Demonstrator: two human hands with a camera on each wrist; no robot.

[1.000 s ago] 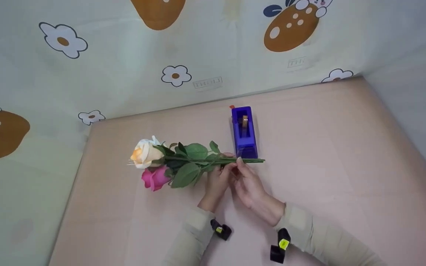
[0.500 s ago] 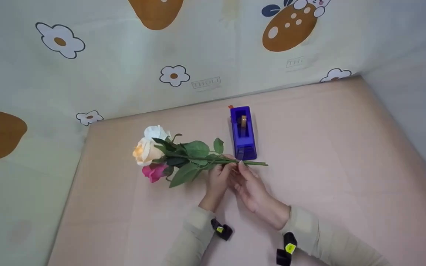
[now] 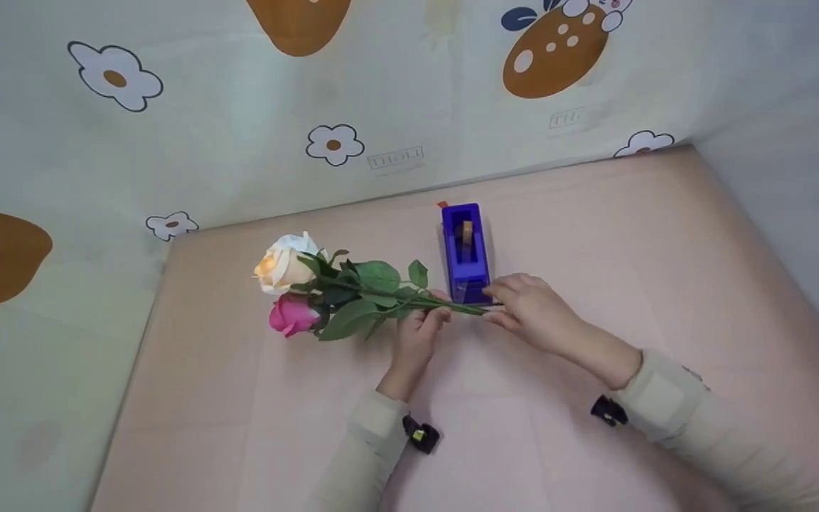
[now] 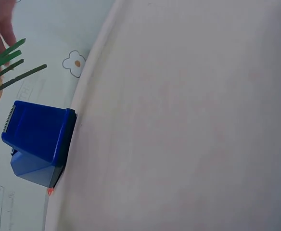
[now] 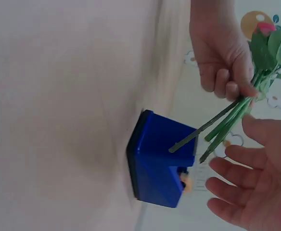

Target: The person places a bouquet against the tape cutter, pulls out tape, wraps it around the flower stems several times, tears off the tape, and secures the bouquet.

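My left hand grips a small bunch of artificial roses by its green stems. At the bunch's left end are cream-white roses and a pink rose, with green leaves behind them. My right hand is at the cut stem ends, beside a blue-purple tape dispenser. In the right wrist view the fingers of that right hand are spread and loosely bent, the thumb close to the stems. Whether it touches them is unclear.
The dispenser, holding a roll of tape, stands on a pale pink table cover just beyond the stems. A printed cloth wall rises behind the table, and another side of it closes off the right.
My right hand has left its place beside the left hand, swinging right and turning over toward the stem ends. The flower heads have shifted slightly, while the left hand keeps its grip.
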